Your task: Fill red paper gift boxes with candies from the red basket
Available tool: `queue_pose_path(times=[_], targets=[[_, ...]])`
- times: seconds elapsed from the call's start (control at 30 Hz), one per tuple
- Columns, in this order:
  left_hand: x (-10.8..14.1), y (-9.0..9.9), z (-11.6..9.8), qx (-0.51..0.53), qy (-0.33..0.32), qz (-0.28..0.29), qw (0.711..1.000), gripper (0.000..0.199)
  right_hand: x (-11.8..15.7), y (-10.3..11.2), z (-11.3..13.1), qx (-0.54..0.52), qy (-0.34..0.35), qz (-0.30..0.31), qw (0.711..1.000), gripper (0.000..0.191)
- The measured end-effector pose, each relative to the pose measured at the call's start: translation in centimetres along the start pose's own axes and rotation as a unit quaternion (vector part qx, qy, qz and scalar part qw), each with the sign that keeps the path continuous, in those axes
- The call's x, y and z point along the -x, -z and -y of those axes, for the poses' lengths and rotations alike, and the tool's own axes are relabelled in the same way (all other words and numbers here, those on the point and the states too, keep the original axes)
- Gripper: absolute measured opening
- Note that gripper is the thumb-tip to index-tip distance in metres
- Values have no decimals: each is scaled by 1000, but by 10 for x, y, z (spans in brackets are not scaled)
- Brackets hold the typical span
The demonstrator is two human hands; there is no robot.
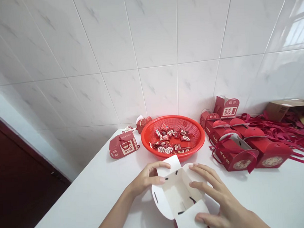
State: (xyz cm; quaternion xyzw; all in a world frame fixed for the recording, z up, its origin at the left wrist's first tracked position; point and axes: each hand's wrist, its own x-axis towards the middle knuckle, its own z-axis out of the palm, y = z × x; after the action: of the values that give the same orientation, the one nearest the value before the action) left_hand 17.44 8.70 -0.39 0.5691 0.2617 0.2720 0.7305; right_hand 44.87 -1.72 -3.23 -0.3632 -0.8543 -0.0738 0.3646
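An opened gift box (175, 190) stands on the table right in front of me, its white inside showing and its flaps folded outward. I see no sweets inside it. My left hand (151, 177) holds the far left flap between thumb and fingers. Across the right side lies my right hand (216, 195), fingers spread over the right flap and thumb on the near flap. Just beyond the box is a red plastic basket (199, 148) with several wrapped candies (165, 137) in it.
A red gift box (124, 144) lies at the left table edge, a smaller one (143, 123) behind it. Several red boxes (241, 152) are grouped at right, beside dark red ribbons (281, 132) and a cardboard box (285, 108). A tiled wall (156, 43) bounds the back.
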Motion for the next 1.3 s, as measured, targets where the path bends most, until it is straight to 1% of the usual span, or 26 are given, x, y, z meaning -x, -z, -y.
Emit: queue_pose_path(times=[0.07, 0.27, 0.4, 0.67, 0.83, 1.0, 1.1, 1.23, 1.3], targets=[[-1, -1, 2, -2, 1, 2, 1000, 48, 0, 0, -2, 10, 4, -3, 1000, 56], [0, -5, -4, -25, 14, -4, 1000, 48, 1, -1, -6, 25, 12, -8, 1000, 60], [2, -5, -5, -42, 11, -13, 999, 48, 4, -4, -8, 21, 16, -14, 1000, 60], [1, -3, -4, -59, 15, -6, 998, 49, 2, -3, -7, 19, 10, -9, 1000, 59], [1, -5, -3, -69, 12, 2, 998, 47, 2, 1, -5, 23, 10, 8, 1000, 60], [2, -3, 0, -53, 9, 4, 999, 48, 1, 3, -3, 16, -7, 27, 999, 61], [3, -3, 1, -33, 12, 1, 999, 49, 4, 0, -5, -4, -27, 36, 999, 67], [6, -4, -1, -20, 16, -29, 999, 51, 10, -6, -9, -31, -57, 58, 996, 79], [7, -5, -2, -12, 27, -44, 999, 53, 12, -7, -8, -29, -58, 54, 996, 84]])
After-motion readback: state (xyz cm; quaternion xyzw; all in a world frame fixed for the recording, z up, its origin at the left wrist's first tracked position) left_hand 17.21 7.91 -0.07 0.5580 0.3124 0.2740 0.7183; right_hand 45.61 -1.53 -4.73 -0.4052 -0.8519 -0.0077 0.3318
